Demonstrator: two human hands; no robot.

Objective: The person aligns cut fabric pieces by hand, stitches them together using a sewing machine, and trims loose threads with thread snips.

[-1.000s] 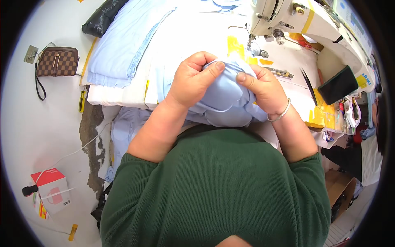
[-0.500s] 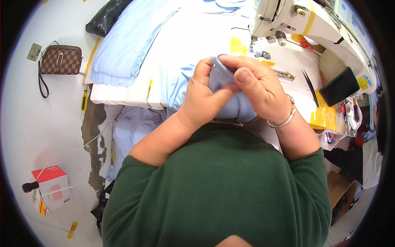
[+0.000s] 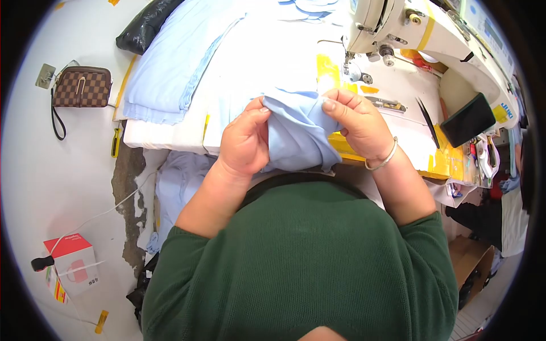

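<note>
A small piece of light blue fabric (image 3: 296,136) hangs between both hands, just above the near edge of the sewing table (image 3: 398,122). My left hand (image 3: 244,142) pinches its left edge with thumb and fingers. My right hand (image 3: 355,122), with a silver bracelet on the wrist, grips the fabric's upper right corner. The cloth is spread between them and droops in folds toward my green sweater.
A white sewing machine (image 3: 421,28) stands at the back right. A stack of light blue cloth (image 3: 170,62) lies at the left of the table. Black scissors (image 3: 426,116) and a phone (image 3: 469,118) rest on the right. A checkered purse (image 3: 79,86) and a red box (image 3: 71,264) lie on the floor.
The hands were bunched together on the crumpled fabric; now they have drawn apart and the cloth is spread open between them.
</note>
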